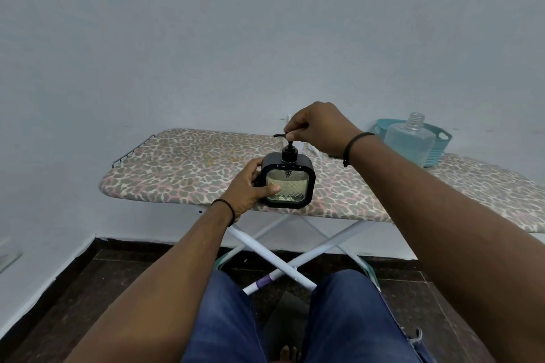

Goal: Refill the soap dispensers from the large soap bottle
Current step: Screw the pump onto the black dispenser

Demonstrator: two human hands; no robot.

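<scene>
At the near edge of the leopard-print ironing board [188, 162], the left hand [246, 186] grips the square black glass-fronted soap dispenser [287, 183]. The right hand [317, 127] pinches its black pump head [284, 136], likely unscrewing or reseating it. The uncapped clear bottle of blue soap [410, 141] stands far right; pouring needs the pump off.

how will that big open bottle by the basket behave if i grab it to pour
The bottle looks well over half full of blue liquid, so probably heavy. Its neck has no cap, so a quick tilt may spill. The smooth clear wall could be slippery and may flex.
</scene>
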